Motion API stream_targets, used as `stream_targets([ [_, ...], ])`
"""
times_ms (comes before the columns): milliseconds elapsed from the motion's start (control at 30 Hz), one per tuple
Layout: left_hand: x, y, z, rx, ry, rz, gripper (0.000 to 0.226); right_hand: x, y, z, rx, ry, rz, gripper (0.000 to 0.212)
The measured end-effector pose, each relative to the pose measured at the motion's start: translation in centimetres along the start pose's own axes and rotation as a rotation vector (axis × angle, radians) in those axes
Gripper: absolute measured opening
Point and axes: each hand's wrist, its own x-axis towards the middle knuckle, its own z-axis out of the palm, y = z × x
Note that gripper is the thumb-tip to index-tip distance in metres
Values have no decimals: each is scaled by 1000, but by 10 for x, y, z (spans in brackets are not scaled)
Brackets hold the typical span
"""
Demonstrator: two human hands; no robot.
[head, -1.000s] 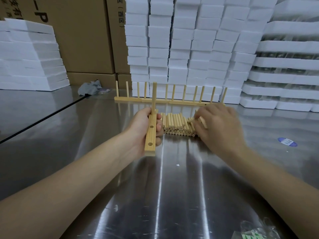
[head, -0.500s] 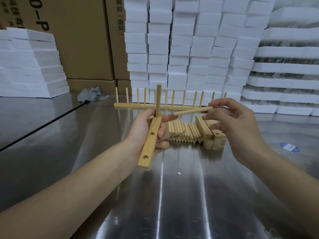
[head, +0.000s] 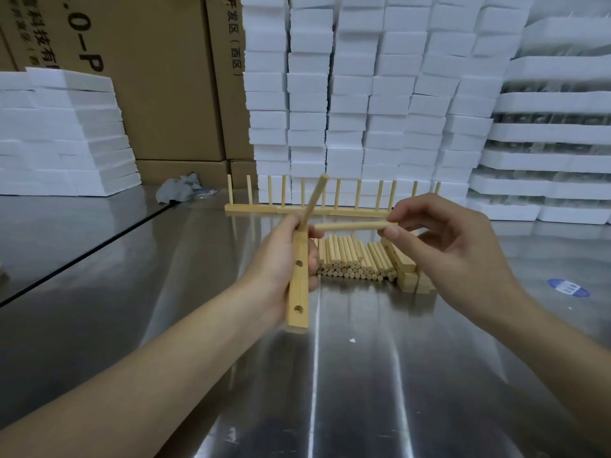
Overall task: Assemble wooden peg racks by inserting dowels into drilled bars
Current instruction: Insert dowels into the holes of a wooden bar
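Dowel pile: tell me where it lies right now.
In the head view the dowel pile lies on the steel table near centre, between the drilled bar in the left hand and the stacked bars, before the finished rack.

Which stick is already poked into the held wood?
The slanted dowel rising from the bar in the left hand. The right hand pinches a loose dowel; others lie in a pile.

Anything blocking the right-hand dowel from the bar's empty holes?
Nothing visible. The dowel pinched by the right hand is in open air beside the bar held by the left hand. Both empty holes show uncovered; the left fingers curl beside the upper one.
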Motion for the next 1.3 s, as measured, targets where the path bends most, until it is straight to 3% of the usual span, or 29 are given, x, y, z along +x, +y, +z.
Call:
stream_targets([
  [133,-1,-1,1,162,104,49,40,-3,-13,4,-126,-108,-129,8],
  [333,-2,6,2,120,50,125,39,-5,-20,2,-328,-205,-265,9],
  [533,-7,5,9,-54,-47,170,33,-4,-22,0,-565,-173,-396,10],
  [733,-7,5,10,-141,-52,126,28,-7,-33,7,-630,-202,-404,13],
  [867,-11,4,13,-184,-65,80,21,-12,-40,22,-688,-379,-331,36],
  [967,-17,-1,19,-124,-98,40,29,-18,-39,38,-807,-482,-269,44],
  [1100,-22,0,20,-77,-112,84,34,-23,-34,43,-846,-403,-330,38],
  [1133,-23,0,20,-53,-124,132,34,-24,-32,44,-801,-371,-296,36],
  [1167,-23,0,21,-4,-140,208,28,-25,-30,46,-663,-363,-141,37],
  [1267,-25,-4,22,210,-213,438,21,-27,-35,54,251,-436,771,55],
  [1300,-26,-5,22,239,-230,452,22,-27,-34,53,470,-438,924,55],
])
